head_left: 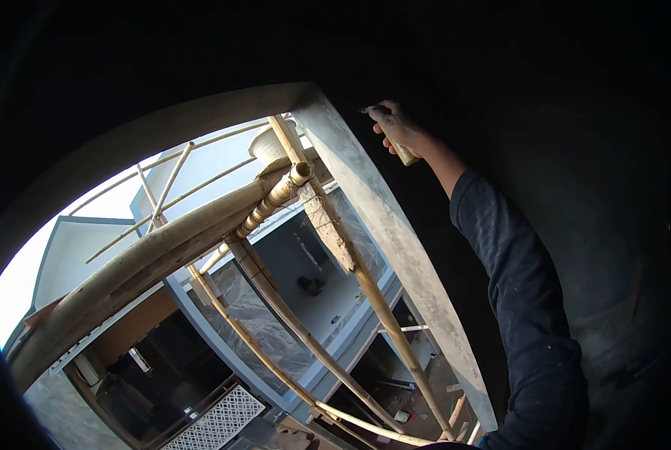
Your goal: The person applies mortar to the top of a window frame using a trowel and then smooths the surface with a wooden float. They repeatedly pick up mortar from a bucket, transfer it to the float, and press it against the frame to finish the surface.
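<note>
My right hand [399, 133] is raised high at the upper right, fingers wrapped round a pale wooden handle [405, 155]. A short grey metal piece shows at its upper end. It looks like a trowel, with the blade lost in the dark. Just left of the hand is the top of a grey cement-plastered reveal [365, 184], the side edge of a large opening. Dark wall surface surrounds the hand and tool. The dark blue sleeve of my right arm [519, 292] runs up from the bottom. My left hand is out of view.
Beyond the opening stands bamboo scaffolding [380, 307] with a thick crosswise pole [155, 244]. A pale bucket [271, 146] sits on it near the reveal's top. Further back are a building with a framed window [148, 367], a white lattice panel [215, 421] and debris low down.
</note>
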`<state>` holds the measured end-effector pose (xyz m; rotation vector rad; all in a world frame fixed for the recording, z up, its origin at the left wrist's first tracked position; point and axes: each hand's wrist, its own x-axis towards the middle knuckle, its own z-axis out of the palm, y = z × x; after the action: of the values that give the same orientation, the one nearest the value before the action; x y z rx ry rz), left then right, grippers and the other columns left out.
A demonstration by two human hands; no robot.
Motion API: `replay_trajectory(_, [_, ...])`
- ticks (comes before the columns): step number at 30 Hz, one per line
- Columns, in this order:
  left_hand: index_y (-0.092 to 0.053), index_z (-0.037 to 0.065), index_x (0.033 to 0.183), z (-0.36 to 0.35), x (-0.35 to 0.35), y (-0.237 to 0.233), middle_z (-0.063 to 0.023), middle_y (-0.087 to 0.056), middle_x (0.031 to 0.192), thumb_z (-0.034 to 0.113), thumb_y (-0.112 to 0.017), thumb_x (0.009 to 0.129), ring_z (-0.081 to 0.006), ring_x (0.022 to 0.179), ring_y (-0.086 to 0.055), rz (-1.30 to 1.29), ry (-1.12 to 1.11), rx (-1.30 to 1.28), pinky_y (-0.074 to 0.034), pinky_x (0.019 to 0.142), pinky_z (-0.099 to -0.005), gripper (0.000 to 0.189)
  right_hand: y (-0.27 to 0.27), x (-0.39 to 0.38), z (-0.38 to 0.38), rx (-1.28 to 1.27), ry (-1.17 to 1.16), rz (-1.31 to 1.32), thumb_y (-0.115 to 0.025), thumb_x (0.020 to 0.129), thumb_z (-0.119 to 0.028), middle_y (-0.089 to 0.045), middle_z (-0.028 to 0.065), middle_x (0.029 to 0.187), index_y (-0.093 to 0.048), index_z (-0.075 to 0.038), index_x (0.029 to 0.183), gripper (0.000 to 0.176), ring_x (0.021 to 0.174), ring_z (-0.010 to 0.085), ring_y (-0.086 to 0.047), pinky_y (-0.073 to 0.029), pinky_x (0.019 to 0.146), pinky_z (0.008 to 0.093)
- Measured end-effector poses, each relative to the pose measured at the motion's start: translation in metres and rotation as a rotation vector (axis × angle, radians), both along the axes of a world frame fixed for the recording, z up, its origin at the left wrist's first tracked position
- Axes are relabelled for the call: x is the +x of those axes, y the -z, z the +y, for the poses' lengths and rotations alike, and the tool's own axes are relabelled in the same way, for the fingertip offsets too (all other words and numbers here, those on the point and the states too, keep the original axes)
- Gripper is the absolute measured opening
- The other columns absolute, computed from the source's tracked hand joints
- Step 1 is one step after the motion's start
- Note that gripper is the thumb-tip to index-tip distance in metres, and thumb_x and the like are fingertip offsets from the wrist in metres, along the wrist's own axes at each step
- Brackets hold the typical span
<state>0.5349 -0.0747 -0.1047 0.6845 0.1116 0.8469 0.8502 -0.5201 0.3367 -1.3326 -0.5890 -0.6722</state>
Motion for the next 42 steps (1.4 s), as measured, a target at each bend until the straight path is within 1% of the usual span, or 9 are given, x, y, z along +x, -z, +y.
replay_trajectory(2, [-0.045,0.001,0.132,-0.024,0.021,-0.081,-0.0257,-0.044,0.135,0.049,-0.061,0.075,-0.0439,0.12,-0.048,-0.022,-0.032,0.134,-0.045,0.091,-0.0543,0.076,-0.004,0.013,-0.004,-0.009,0.053,-0.005,-0.048,0.098,-0.038,-0.056,0.0039,0.084,-0.049,-0.009,0.125,0.039,0.053,0.0087,-0.049,-0.044,0.042,0.0246])
replay_trajectory(4, [-0.045,-0.002,0.134,-0.067,0.029,-0.155,-0.0282,-0.043,0.136,0.065,-0.053,0.078,-0.0442,0.122,-0.047,0.11,-0.274,0.895,-0.044,0.094,-0.0559,0.088,-0.006,0.03,-0.009,-0.066,0.04,-0.085,-0.048,0.098,-0.039,-0.056,0.0044,0.083,-0.05,-0.008,0.123,0.04,0.053,0.0091,-0.05,-0.044,0.04,0.0244])
replay_trajectory(6, [-0.044,0.0,0.128,-0.109,0.05,-0.219,-0.0205,-0.057,0.112,0.052,-0.052,0.08,-0.0319,0.095,-0.062,-0.406,0.185,0.52,-0.053,0.075,-0.0375,0.071,-0.009,0.039,-0.01,-0.091,0.041,-0.096,-0.049,0.098,-0.04,-0.056,0.0046,0.083,-0.05,-0.008,0.123,0.041,0.052,0.0094,-0.05,-0.044,0.04,0.0244])
replay_trajectory(10, [-0.04,-0.001,0.131,-0.167,0.069,-0.272,-0.0225,-0.057,0.112,0.053,-0.05,0.084,-0.031,0.095,-0.062,-0.481,0.178,0.615,-0.056,0.075,-0.0342,0.072,-0.02,0.056,-0.014,-0.207,0.113,-0.12,-0.049,0.097,-0.04,-0.057,0.0053,0.082,-0.052,-0.006,0.121,0.042,0.051,0.0099,-0.05,-0.045,0.039,0.0248])
replay_trajectory(21, [-0.041,0.003,0.132,-0.184,0.102,-0.27,-0.0202,-0.058,0.114,0.054,-0.045,0.081,-0.037,0.096,-0.062,-0.439,0.342,0.669,-0.054,0.078,-0.0413,0.072,-0.054,0.077,-0.003,-0.28,0.362,-0.345,-0.053,0.097,-0.036,-0.064,0.0073,0.075,-0.06,-0.007,0.114,0.035,0.048,0.0125,-0.056,-0.049,0.043,0.0292])
replay_trajectory(23, [-0.042,0.002,0.131,-0.176,0.103,-0.267,-0.0195,-0.059,0.11,0.053,-0.045,0.081,-0.0374,0.094,-0.063,-0.377,0.249,0.617,-0.054,0.077,-0.0418,0.072,-0.06,0.08,-0.009,-0.352,0.377,-0.173,-0.053,0.096,-0.037,-0.069,0.0084,0.076,-0.064,-0.011,0.11,0.032,0.055,0.0177,-0.065,-0.055,0.06,0.0342])
replay_trajectory(27, [-0.047,0.003,0.126,-0.174,0.102,-0.26,-0.0192,-0.06,0.106,0.054,-0.047,0.084,-0.0326,0.09,-0.063,-0.363,0.183,0.613,-0.053,0.076,-0.0357,0.066,-0.068,0.116,-0.015,-0.357,0.522,-0.132,-0.052,0.097,-0.034,-0.067,0.0088,0.073,-0.063,-0.007,0.11,0.032,0.051,0.0166,-0.062,-0.052,0.046,0.0334])
replay_trajectory(33, [-0.047,0.003,0.126,-0.166,0.103,-0.253,-0.0195,-0.061,0.106,0.055,-0.047,0.083,-0.0331,0.09,-0.064,-0.352,0.115,0.62,-0.054,0.075,-0.037,0.067,-0.06,0.039,-0.006,-0.322,0.021,-0.117,-0.043,0.101,-0.034,-0.058,0.0099,0.075,-0.053,-0.007,0.124,0.037,0.048,0.012,-0.056,-0.048,0.037,0.026])
replay_trajectory(42, [-0.045,0.002,0.126,-0.162,0.116,-0.246,-0.0209,-0.061,0.105,0.054,-0.048,0.084,-0.0354,0.091,-0.065,-0.353,0.131,0.556,-0.056,0.076,-0.0406,0.067,-0.065,0.013,0.027,-0.484,0.714,-0.539,-0.049,0.098,-0.033,-0.069,0.0124,0.091,-0.063,-0.007,0.116,0.034,0.074,0.02,-0.068,-0.056,0.067,0.0346])
